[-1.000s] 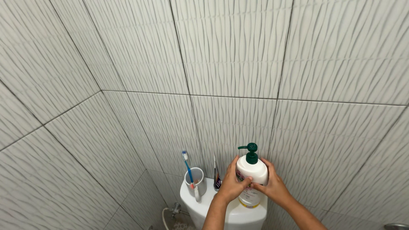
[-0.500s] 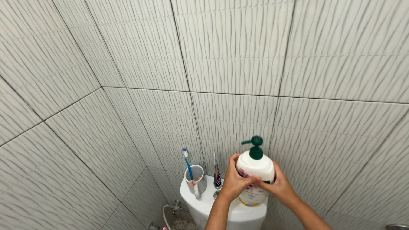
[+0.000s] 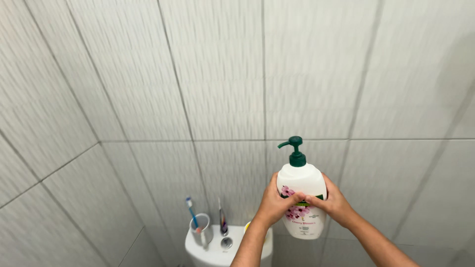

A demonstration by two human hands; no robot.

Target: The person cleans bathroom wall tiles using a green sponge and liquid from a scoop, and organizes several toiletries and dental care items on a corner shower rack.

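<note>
A: Fingers of both hands wrap the bottle at mid-body. Left hand grasps the left side, with its fingertips across the flowered label. Right hand grasps the right side, its thumb meeting the left fingertips at the front.

B: Position of the bottle?

A: Upright, held in the air in front of the tiled wall. It rests on nothing. Its green pump points left and stands fully up.

B: Step in hand?

A: By my reading, a two-handed carry. The bottle is clear of the cistern, which sits below and to the left. No finger is on the pump, so this does not look like dispensing.

B: What does the next move call for?

A: Keep both grips closed and the bottle vertical. It looks large and possibly heavy. If one hand goes to the pump, the other must first take the full load.

B: Items beyond the hands?

A: On the cistern lid stand a grey cup with a blue toothbrush, a dark slim tube just beside it, and a round flush button. A yellow item shows behind the left wrist; I cannot tell what it is.
</note>
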